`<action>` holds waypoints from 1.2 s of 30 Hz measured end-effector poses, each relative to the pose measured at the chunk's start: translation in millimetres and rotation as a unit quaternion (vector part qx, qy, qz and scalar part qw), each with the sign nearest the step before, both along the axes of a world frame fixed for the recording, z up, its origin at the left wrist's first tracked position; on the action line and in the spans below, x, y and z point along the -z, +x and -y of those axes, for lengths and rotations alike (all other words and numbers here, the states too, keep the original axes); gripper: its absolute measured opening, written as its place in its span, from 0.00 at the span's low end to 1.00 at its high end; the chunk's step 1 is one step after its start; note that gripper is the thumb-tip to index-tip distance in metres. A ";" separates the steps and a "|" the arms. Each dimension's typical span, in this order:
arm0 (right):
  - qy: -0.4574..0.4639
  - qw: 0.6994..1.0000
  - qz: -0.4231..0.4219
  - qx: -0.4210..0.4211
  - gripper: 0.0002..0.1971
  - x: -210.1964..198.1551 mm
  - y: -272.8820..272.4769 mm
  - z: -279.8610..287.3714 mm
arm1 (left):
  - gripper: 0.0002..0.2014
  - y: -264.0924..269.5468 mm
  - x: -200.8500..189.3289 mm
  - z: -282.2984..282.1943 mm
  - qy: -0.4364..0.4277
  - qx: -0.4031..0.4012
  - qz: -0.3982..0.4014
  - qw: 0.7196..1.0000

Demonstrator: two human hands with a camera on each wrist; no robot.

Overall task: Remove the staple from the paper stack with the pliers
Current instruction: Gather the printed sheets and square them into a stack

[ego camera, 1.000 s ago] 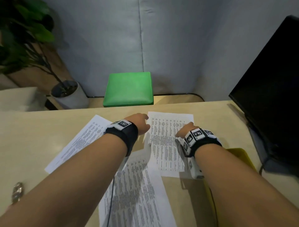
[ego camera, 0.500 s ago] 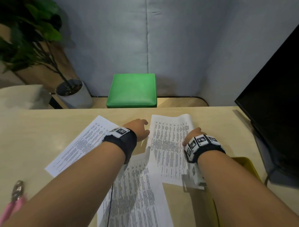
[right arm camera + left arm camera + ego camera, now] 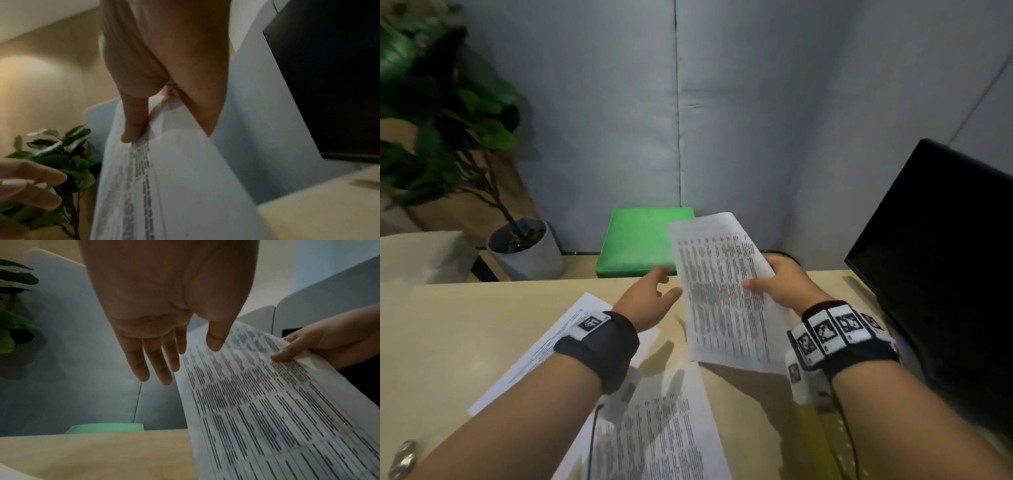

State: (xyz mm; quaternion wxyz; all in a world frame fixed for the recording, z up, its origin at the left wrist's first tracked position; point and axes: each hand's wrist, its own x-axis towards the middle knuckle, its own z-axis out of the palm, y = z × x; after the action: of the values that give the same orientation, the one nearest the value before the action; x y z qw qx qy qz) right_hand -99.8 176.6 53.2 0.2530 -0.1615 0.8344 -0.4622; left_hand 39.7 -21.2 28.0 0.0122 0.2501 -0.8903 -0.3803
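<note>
My right hand (image 3: pixel 774 281) pinches a printed paper stack (image 3: pixel 722 301) at its right edge, thumb on top, and holds it tilted above the beige table (image 3: pixel 448 325). In the right wrist view the thumb (image 3: pixel 133 126) presses on the paper stack (image 3: pixel 185 178). My left hand (image 3: pixel 654 294) hovers open just left of the stack, fingers straight, holding nothing; its fingers (image 3: pixel 156 366) sit beside the sheet's edge (image 3: pixel 267 410). The pliers (image 3: pixel 402 459) lie at the table's near left corner, far from both hands. No staple is visible.
Two other printed sheets lie on the table, one at left (image 3: pixel 544 346) and one near me (image 3: pixel 664 438). A green stool (image 3: pixel 643 246) and a potted plant (image 3: pixel 524 253) stand beyond the far edge. A black monitor (image 3: pixel 945 274) is at right, a yellow object (image 3: pixel 815 445) under my right forearm.
My right hand has lifted the paper stack off the table and tilted it up. My left hand has come off the sheets and risen beside it, fingers spread.
</note>
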 end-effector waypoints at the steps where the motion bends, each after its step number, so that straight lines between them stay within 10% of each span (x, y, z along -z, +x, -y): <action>1: -0.025 1.000 0.000 -0.013 0.17 -13.2 4.9 0.8 | 0.30 3.7 -4.4 1.8 0.027 -0.016 -0.020 0.999; 6: -0.124 0.991 0.001 -0.055 0.18 -58.2 27.7 2.3 | 0.41 31.3 -23.9 12.9 0.168 -0.069 -0.141 0.973; 21: -0.202 0.972 0.038 -0.112 0.27 -70.7 104.1 25.1 | 0.05 133.6 -72.8 23.3 0.263 -0.115 -0.274 0.918; 29: -0.113 0.989 0.061 -0.070 0.42 -28.6 123.2 40.1 | 0.09 165.5 -61.8 43.9 0.243 -0.152 -0.267 0.920; 36: 0.087 0.994 0.064 0.032 0.27 41.0 126.5 45.3 | 0.05 180.6 -46.6 67.5 0.225 -0.178 -0.278 0.917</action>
State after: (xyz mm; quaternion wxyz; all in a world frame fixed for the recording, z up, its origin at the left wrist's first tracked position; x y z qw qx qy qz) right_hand 26.6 131.3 12.2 0.3043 -0.0819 0.8581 -0.4054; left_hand 220.3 -88.6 74.7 0.2705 0.2844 -0.6828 -0.6163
